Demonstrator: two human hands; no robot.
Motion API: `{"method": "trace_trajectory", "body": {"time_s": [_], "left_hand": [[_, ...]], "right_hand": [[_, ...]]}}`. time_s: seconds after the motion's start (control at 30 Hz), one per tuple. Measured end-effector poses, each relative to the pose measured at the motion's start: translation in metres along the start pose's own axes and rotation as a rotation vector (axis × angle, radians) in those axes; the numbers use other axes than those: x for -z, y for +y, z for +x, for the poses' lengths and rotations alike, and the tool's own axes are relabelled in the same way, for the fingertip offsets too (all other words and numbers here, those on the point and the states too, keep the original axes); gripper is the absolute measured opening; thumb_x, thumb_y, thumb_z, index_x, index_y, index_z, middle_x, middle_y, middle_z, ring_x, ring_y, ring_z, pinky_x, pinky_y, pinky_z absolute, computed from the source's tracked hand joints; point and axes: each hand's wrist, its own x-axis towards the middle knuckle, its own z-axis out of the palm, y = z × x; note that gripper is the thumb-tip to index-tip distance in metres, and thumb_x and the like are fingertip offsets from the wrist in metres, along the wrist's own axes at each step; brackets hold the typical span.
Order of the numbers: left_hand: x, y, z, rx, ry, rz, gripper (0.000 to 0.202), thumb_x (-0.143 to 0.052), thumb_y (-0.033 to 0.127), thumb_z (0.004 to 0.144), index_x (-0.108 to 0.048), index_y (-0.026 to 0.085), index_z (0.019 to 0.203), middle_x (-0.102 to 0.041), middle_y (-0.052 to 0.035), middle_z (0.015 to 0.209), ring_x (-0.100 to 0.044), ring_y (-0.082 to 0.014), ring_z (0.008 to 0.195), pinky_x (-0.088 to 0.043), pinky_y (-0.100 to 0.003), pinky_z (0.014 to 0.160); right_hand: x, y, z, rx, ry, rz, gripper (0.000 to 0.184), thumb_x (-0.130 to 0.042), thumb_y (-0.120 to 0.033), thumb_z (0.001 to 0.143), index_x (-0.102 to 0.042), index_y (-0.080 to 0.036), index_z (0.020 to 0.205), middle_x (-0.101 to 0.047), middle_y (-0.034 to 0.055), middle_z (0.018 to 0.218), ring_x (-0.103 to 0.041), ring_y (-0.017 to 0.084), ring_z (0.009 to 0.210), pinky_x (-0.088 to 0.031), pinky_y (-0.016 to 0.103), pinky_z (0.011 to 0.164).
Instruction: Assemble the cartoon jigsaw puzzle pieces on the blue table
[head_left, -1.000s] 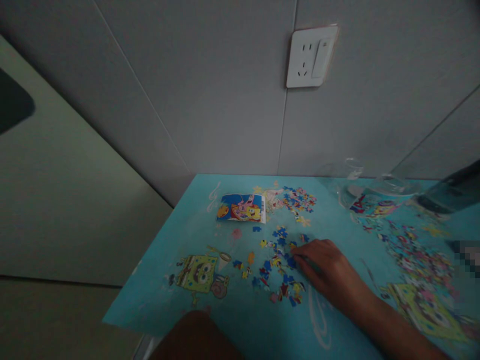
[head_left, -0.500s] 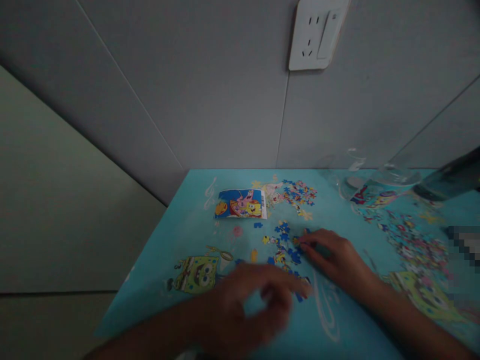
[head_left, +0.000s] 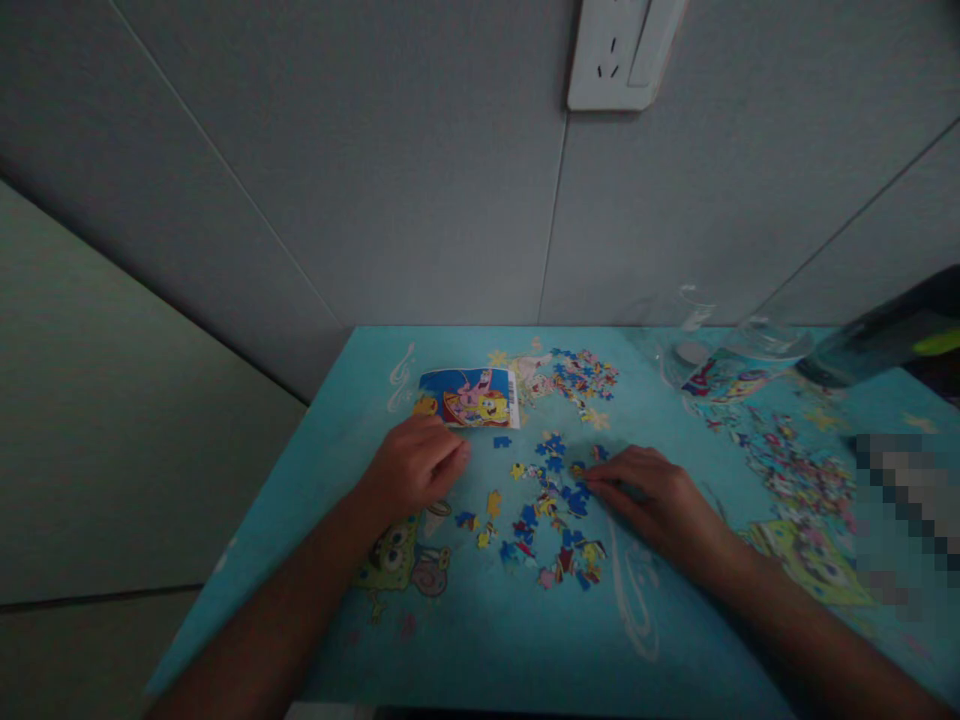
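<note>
Puzzle pieces (head_left: 551, 505): right hand (head_left: 652, 495) fingers together atop them, grip unclear; left hand (head_left: 412, 470) curled nearby; sorting likely, next pick needs precision.

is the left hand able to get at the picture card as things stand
Probably yes. The left hand rests on the table just in front of the picture card, with nothing between them. The loose puzzle pieces lie off to its right, by the right hand.
</note>
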Motion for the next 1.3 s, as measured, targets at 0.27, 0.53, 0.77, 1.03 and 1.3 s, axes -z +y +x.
{"method": "trace_trajectory", "body": {"time_s": [0.27, 0.53, 0.77, 1.03, 1.3], "left_hand": [[0.002, -0.001, -0.005, -0.106, -0.029, 0.01, 0.023, -0.056, 0.018, 0.094, -0.059, 0.019, 0.072, -0.05, 0.0016, 0.062, -0.046, -0.0152, 0.063, -0.038, -0.033, 0.067], [0.004, -0.003, -0.001, -0.074, -0.005, 0.035, 0.027, -0.053, 0.019, 0.097, -0.063, 0.019, 0.072, -0.054, 0.0004, 0.061, -0.047, -0.015, 0.061, -0.038, -0.034, 0.066], [0.0, -0.012, -0.007, -0.075, -0.02, -0.002, 0.026, -0.055, 0.018, 0.097, -0.062, 0.018, 0.072, -0.054, 0.0002, 0.063, -0.046, -0.0149, 0.064, -0.036, -0.034, 0.067], [-0.011, -0.008, -0.013, -0.05, -0.022, -0.023, 0.028, -0.053, 0.016, 0.098, -0.055, 0.018, 0.07, -0.05, 0.0009, 0.063, -0.045, -0.0148, 0.065, -0.037, -0.034, 0.071], [-0.013, -0.013, -0.01, -0.049, -0.019, 0.008, 0.03, -0.051, 0.02, 0.1, -0.059, 0.018, 0.072, -0.053, 0.0002, 0.063, -0.048, -0.0151, 0.065, -0.039, -0.033, 0.071]], "right_hand": [[-0.006, 0.004, -0.001, 0.003, -0.017, -0.009, 0.012, -0.06, -0.028, 0.099, -0.071, -0.024, 0.102, -0.075, 0.0035, 0.095, -0.069, 0.02, 0.089, -0.051, 0.039, 0.086], [-0.007, -0.009, -0.003, 0.015, -0.068, 0.025, 0.012, -0.058, -0.025, 0.1, -0.07, -0.023, 0.102, -0.075, 0.0046, 0.095, -0.069, 0.021, 0.09, -0.048, 0.04, 0.086], [-0.015, -0.006, -0.003, 0.027, -0.06, 0.055, 0.014, -0.06, -0.029, 0.101, -0.072, -0.024, 0.106, -0.076, 0.0035, 0.096, -0.07, 0.02, 0.089, -0.048, 0.039, 0.087], [-0.017, 0.008, 0.002, 0.021, 0.005, 0.03, 0.013, -0.06, -0.028, 0.101, -0.071, -0.025, 0.107, -0.075, 0.0024, 0.094, -0.069, 0.02, 0.088, -0.047, 0.038, 0.084], [-0.009, 0.015, 0.006, 0.032, 0.063, -0.025, 0.012, -0.06, -0.029, 0.101, -0.07, -0.025, 0.105, -0.076, 0.0032, 0.099, -0.069, 0.022, 0.091, -0.046, 0.04, 0.087]]}}
